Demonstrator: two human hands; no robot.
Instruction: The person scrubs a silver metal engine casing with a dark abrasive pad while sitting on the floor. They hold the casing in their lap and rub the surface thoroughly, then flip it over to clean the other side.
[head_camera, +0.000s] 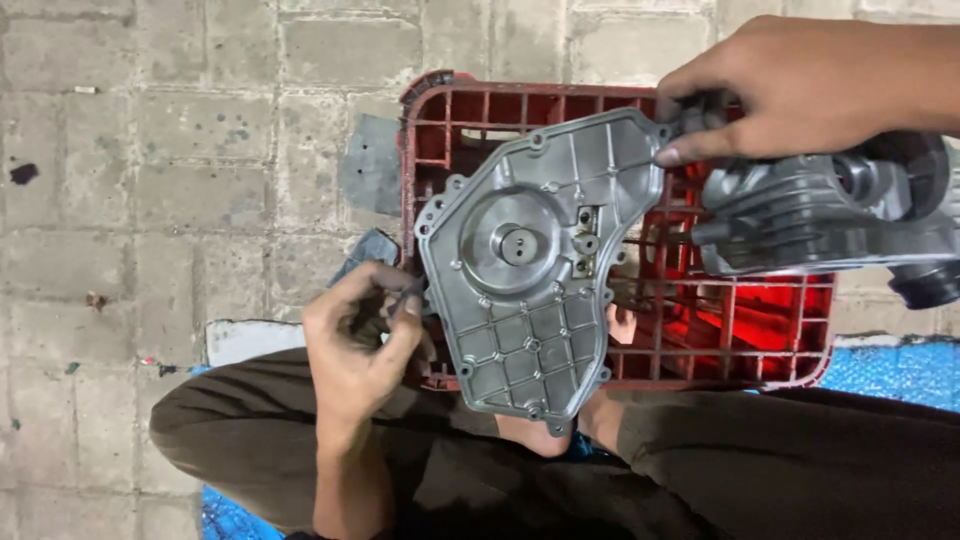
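Cover (525, 270), a grey cast-metal plate with ribbed lower half and a round boss in its middle, lies flat across the red crate (720, 340), its long axis running from the upper right corner down toward the person's knees. The right hand (800, 85) is at that upper right corner, fingers curled shut and pinching the cover's edge together with a dark part I cannot make out; just below it rests the grey engine case (830, 215). The left hand (360, 335) is nearer the cover's lower left edge, just beside it, fingers bent in and closed on a small dark piece, too small to tell what. Both hands flank the cover, the left lower and nearer the body.
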